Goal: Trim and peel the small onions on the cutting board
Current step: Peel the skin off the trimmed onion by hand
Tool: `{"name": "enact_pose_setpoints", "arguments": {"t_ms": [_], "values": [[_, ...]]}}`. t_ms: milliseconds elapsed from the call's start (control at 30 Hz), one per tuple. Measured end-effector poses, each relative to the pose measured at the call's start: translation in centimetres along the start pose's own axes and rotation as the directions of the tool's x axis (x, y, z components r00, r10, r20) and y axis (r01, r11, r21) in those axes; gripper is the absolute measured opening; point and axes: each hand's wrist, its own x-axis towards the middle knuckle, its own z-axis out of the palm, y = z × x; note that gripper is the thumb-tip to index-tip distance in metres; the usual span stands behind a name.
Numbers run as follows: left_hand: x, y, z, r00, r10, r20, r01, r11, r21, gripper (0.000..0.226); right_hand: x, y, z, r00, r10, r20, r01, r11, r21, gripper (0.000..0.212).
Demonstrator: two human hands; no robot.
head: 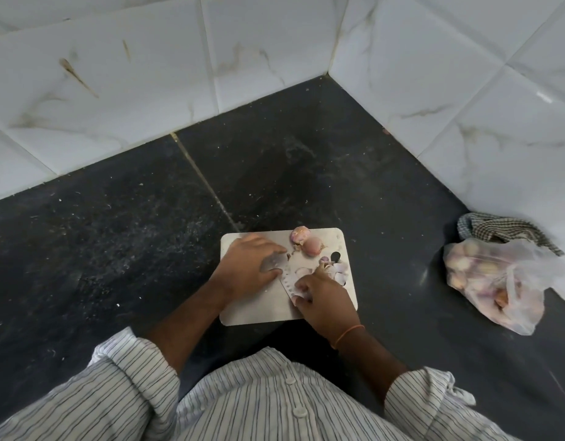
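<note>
- Where the two tiled walls meet, a light cutting board (pixel 259 313) lies flat on the dark stone counter (pixel 116 233), directly before the person.
- Left hand (pixel 247 268): palm down on the board's left half, fingers extended and close together, pressing what appears to be the flat of a knife blade (pixel 286 276); the blade shows a row of small holes between the hands.
- Right hand (pixel 325 300): fingers curled, seemingly round the knife's handle, which is hidden; whether the grip is firm cannot be told. An orange band (pixel 348 334) circles that wrist.
- Two small onions (pixel 306 241), pinkish, sit touching each other at the board's far edge, just beyond the left fingertips.
- Loose onion skins (pixel 337 268) lie at the board's right side, beside its hanging hole, just beyond the right hand.
- A clear plastic bag (pixel 494 281) holding more onions rests on the counter well to the right, against a checked cloth (pixel 503 230) by the wall.
</note>
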Motion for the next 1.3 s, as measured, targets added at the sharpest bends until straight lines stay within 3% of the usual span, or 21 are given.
{"name": "enact_pose_setpoints", "arguments": {"t_ms": [233,400,667,833,900,1100,1300], "values": [[2.6,3.5,2.0,0.992,-0.011,0.125,0.005,0.999,0.050,0.052,-1.0,1.4,0.9,1.000,0.007,-0.023,-0.009,0.997,-0.081,0.021],[3.5,4.7,3.3,0.987,-0.005,0.160,-0.014,0.993,0.115,0.034,-1.1,2.0,0.9,1.000,0.019,-0.017,-0.021,0.993,-0.114,0.024],[4.3,5.6,4.7,0.987,-0.043,0.156,0.050,0.998,-0.039,0.028,-1.6,2.9,0.9,0.999,0.013,-0.039,-0.017,0.993,-0.115,0.025],[4.6,6.7,5.1,0.977,-0.071,0.199,0.088,0.993,-0.078,0.027,-2.2,3.5,0.4,0.998,-0.001,-0.064,-0.006,0.993,-0.116,0.048],[4.7,7.4,5.3,0.975,-0.071,0.212,0.092,0.991,-0.093,0.028,-2.6,4.0,0.3,0.998,-0.006,-0.067,-0.001,0.994,-0.111,0.039],[4.7,8.2,5.8,0.979,-0.114,0.166,0.140,0.978,-0.153,0.028,-4.0,6.0,-0.1,0.997,0.048,-0.055,-0.055,0.989,-0.135,0.024],[5.0,6.4,3.0,0.982,-0.185,-0.044,0.155,0.911,-0.382,0.029,-4.8,7.1,-1.2,0.994,0.089,-0.067,-0.097,0.988,-0.122,0.022]]}}
